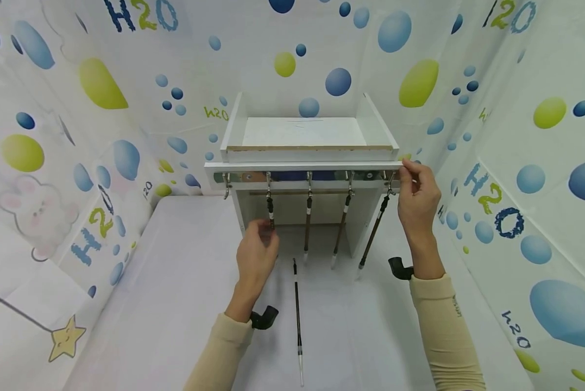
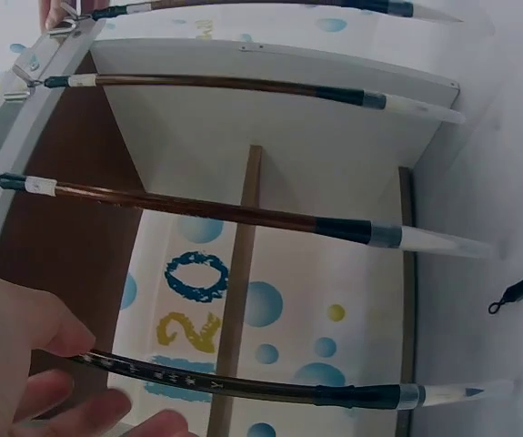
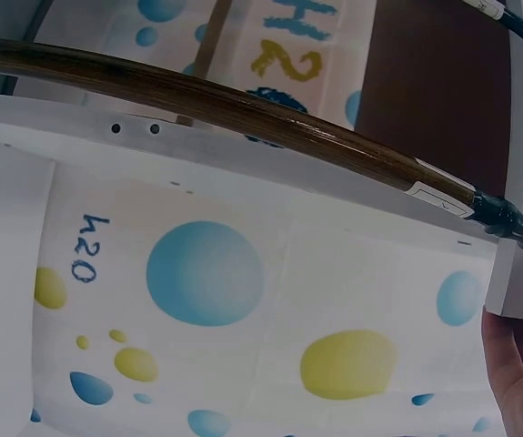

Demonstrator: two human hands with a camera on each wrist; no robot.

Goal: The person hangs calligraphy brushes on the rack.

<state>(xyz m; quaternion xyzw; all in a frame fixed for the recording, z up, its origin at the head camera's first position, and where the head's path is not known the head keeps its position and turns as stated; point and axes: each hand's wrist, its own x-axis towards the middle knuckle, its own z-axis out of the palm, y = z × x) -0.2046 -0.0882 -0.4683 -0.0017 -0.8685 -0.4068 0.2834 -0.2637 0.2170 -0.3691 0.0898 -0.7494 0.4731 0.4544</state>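
Observation:
A row of calligraphy brushes, among them a middle brush [image 1: 307, 225], hangs by loops from metal hooks on a rail [image 1: 292, 176] across the front of a small white rack. My left hand [image 1: 257, 251] pinches the dark handle of the leftmost hanging brush [image 2: 243, 386]; its pale tip points down. At the rail's right end, my right hand [image 1: 419, 198] grips the board's edge between thumb and fingers, beside the rightmost brush [image 1: 374, 231]. A loose brush [image 1: 298, 320] lies on the white table below, its pale tip towards me. The leftmost hook [image 1: 226, 185] carries no brush.
The white rack [image 1: 238, 206] stands against a curtain with blue and green dots, an open tray [image 1: 302, 133] on its top. White table surface [image 1: 175, 304] spreads out in front. Dark curved pieces [image 1: 264, 317] stick out at both wrists.

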